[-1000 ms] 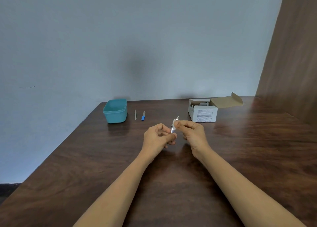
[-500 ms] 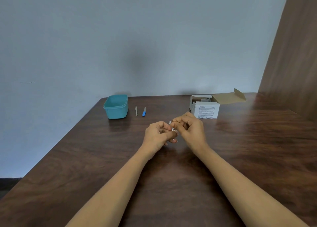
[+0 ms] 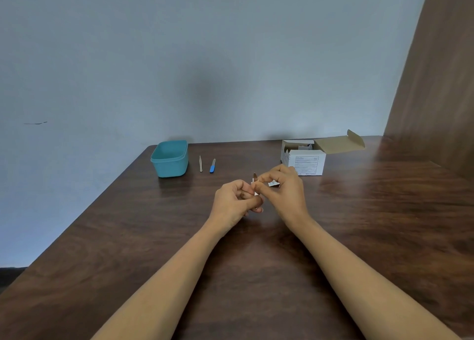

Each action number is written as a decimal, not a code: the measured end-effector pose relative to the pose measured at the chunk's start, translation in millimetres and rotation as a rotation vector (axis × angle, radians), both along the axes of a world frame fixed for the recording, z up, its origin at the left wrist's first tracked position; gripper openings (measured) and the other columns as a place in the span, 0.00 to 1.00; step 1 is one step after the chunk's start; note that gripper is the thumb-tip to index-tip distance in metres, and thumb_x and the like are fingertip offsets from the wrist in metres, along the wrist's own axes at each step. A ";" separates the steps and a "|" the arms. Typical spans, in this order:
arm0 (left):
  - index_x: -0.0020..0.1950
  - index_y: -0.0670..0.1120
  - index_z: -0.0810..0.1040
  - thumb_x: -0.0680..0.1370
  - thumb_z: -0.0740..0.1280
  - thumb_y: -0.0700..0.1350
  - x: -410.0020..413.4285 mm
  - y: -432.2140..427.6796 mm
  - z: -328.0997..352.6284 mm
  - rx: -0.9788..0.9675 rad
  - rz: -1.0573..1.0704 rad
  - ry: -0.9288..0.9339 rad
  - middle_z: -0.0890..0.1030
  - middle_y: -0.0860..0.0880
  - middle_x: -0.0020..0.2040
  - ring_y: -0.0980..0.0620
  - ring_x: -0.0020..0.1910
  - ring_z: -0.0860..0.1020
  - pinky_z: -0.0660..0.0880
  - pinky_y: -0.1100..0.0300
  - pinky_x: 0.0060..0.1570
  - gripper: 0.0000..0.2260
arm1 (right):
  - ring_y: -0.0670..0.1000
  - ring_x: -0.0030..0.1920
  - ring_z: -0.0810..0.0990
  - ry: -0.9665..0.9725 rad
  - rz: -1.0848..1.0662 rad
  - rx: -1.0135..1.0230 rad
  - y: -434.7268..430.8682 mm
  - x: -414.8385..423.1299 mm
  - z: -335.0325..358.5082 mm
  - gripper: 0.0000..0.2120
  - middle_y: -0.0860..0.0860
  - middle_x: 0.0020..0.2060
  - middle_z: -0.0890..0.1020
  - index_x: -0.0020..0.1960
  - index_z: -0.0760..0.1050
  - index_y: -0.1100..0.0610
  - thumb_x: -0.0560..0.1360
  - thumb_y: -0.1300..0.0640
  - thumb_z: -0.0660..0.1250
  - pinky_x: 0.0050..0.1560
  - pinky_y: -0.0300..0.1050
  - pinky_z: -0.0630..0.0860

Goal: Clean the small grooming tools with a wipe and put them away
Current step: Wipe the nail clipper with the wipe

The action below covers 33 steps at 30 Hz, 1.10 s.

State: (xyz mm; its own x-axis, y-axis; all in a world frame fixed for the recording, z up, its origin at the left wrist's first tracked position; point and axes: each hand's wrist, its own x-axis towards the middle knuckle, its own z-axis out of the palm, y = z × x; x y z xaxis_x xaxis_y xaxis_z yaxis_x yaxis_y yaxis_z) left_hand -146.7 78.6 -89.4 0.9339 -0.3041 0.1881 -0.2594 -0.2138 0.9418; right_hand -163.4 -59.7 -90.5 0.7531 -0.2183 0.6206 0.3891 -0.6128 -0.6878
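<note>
Grooming tools sit in two places. One small metal tool (image 3: 254,177) is held between both hands at the centre of the frame, above the table (image 3: 128,237); only its dark pointed tip shows, sticking up and slightly away from the person, so its long axis runs roughly upright, with the rest hidden by fingers. The left hand (image 3: 234,203) is curled closed around the tool's lower part. The right hand (image 3: 284,193) pinches a small white wipe (image 3: 272,183) against the upper part of the tool, thumb and forefinger pressed together on it; a corner of the wipe pokes out between the fingers. The two hands touch each other at the fingertips.

Two more tools lie flat on the table further back, left of centre: a thin pale stick (image 3: 200,164) and, just beside it to the right, a short tool with a blue handle (image 3: 212,166). Both lie with their long axes running away from the person, narrow ends toward the wall; the blue handle is the near end. They are apart from each other and not touching.

Left of them stands an open teal tub (image 3: 169,158). At the upper right of the table stands a white cardboard box (image 3: 304,160), its brown flap folded open to the right.
</note>
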 end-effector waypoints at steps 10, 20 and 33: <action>0.48 0.36 0.77 0.72 0.73 0.39 -2.4 -3.1 2.2 0.013 0.017 -0.019 0.84 0.40 0.38 0.53 0.34 0.84 0.74 0.66 0.28 0.10 | 0.49 0.46 0.72 -0.025 0.032 0.031 5.2 3.5 -3.0 0.07 0.41 0.37 0.73 0.39 0.79 0.51 0.74 0.60 0.70 0.43 0.30 0.64; 0.46 0.38 0.78 0.72 0.73 0.38 -1.2 0.4 0.9 0.063 0.018 -0.034 0.84 0.42 0.38 0.51 0.35 0.84 0.73 0.68 0.27 0.07 | 0.36 0.36 0.74 0.078 0.141 0.202 0.7 -0.2 -1.6 0.04 0.48 0.37 0.76 0.38 0.81 0.54 0.70 0.60 0.74 0.38 0.28 0.67; 0.46 0.39 0.78 0.72 0.73 0.37 -2.4 -1.1 2.5 0.074 0.009 -0.032 0.84 0.43 0.37 0.52 0.35 0.84 0.73 0.68 0.27 0.06 | 0.38 0.37 0.74 0.024 0.113 0.142 1.9 2.7 -3.6 0.07 0.46 0.36 0.75 0.37 0.79 0.51 0.74 0.59 0.70 0.37 0.29 0.67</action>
State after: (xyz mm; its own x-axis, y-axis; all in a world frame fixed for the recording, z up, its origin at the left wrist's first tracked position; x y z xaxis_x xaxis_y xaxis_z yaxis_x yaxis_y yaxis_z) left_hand -149.1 77.5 -86.9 0.9306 -0.3096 0.1953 -0.2869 -0.2855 0.9144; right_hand -160.7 -57.8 -94.1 0.7919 -0.2153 0.5714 0.4329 -0.4620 -0.7741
